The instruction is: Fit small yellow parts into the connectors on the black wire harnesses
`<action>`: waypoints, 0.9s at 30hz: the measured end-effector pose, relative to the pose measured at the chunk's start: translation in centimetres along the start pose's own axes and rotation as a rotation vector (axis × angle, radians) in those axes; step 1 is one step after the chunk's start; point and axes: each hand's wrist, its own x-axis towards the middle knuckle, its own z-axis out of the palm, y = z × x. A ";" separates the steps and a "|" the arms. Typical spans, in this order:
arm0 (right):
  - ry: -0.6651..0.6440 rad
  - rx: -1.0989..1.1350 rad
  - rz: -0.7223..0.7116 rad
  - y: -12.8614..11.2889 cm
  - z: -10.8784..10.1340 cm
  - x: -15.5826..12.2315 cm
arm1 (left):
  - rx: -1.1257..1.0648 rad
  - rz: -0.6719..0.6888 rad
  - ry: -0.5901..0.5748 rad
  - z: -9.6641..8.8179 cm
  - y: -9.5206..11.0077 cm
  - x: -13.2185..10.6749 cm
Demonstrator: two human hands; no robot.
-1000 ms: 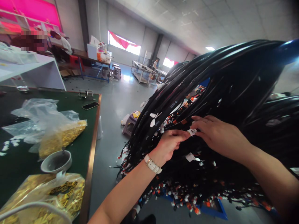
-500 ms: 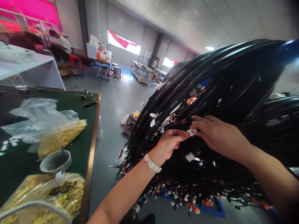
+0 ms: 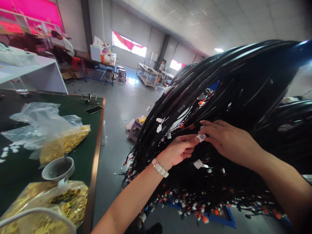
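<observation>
Factory floor and distant workbenches stretch behind a hanging mass of black cable harnesses (image 3: 243, 81), tipped with white and orange plugs. Our left hand (image 3: 179, 150) and right hand (image 3: 227, 141) meet at a small white connector (image 3: 201, 137), each pinching it between fingertips, tight against the bundle's middle. At our left, a green table (image 3: 96, 130) bears bags of brass terminals (image 3: 63, 143) and a grey bowl (image 3: 58, 168).

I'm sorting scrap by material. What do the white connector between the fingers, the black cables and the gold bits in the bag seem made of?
White connector: probably moulded plastic, matte, opaque. Black cables: rubbery or PVC-like sheath, with glossy highlights. Gold bits: likely stamped metal, brass-coloured; they glint through the clear bag.
</observation>
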 end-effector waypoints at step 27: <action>0.031 0.063 -0.007 0.2 -0.1 0.0 | 0.197 0.321 0.067 2.2 -0.5 0.2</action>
